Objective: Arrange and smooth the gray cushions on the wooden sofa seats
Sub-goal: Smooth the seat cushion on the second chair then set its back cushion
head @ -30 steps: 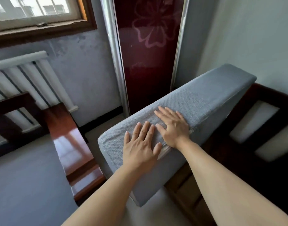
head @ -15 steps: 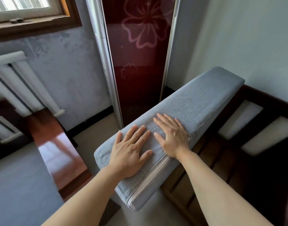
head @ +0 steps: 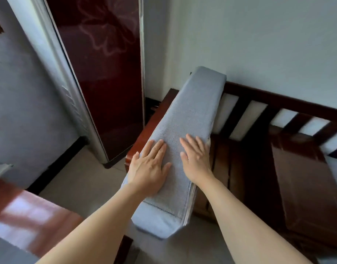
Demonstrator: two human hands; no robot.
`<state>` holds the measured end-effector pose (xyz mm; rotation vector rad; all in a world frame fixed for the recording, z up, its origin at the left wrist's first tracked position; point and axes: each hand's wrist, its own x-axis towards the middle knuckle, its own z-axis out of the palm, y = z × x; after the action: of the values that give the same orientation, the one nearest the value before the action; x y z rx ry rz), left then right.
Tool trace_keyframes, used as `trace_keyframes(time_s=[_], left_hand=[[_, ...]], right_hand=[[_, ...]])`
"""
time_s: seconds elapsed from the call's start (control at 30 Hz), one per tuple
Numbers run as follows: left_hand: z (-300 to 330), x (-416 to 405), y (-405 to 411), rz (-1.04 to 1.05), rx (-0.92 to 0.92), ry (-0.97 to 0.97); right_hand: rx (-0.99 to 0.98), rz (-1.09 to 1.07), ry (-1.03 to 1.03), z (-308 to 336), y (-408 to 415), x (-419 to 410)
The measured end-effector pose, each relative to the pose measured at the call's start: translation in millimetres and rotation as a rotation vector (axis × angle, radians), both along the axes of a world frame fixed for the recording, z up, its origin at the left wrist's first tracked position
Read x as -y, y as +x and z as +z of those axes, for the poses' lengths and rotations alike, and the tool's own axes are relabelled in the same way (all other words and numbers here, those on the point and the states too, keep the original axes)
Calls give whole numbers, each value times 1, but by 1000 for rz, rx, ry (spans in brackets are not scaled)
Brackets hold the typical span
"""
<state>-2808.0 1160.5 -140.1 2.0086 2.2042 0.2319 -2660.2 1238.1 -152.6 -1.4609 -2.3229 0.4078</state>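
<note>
1. One gray cushion (head: 190, 119), long, thick, coarse woven fabric, stands on edge over the wooden sofa (head: 297, 168) by its glossy armrest (head: 144, 130).
2. Left hand (head: 148, 166) and right hand (head: 197, 159) lie flat on its top edge, fingers straight and spread.
3. Sofa: dark slatted seat and back, cut off at right; cushion's lower part hidden.
4. Count: two hands, one cushion.

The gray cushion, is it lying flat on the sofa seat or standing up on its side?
Standing on its edge. The gray cushion shows its narrow side upward, both hands flat on it, and the wooden seat beside it is bare.
</note>
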Motion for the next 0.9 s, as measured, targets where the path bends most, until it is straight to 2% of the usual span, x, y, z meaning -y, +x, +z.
trace_keyframes(time_s=[0.07,0.2,0.33,0.53,0.9], left_hand=[[2,8,-10,-19,53,4],[2,32,-22,107,234,-19],[-1,48,-16,188,375,16],[-2,34,-7,245,374,66],[-4,-37,18,298,375,109]], right_hand=[[-68,-73,-39,-3,2,34],[-154,-219,-150,-5,-5,105],[-34,-378,-68,-11,-22,148],[78,-389,25,-10,-19,128],[52,-359,144,-8,8,48]])
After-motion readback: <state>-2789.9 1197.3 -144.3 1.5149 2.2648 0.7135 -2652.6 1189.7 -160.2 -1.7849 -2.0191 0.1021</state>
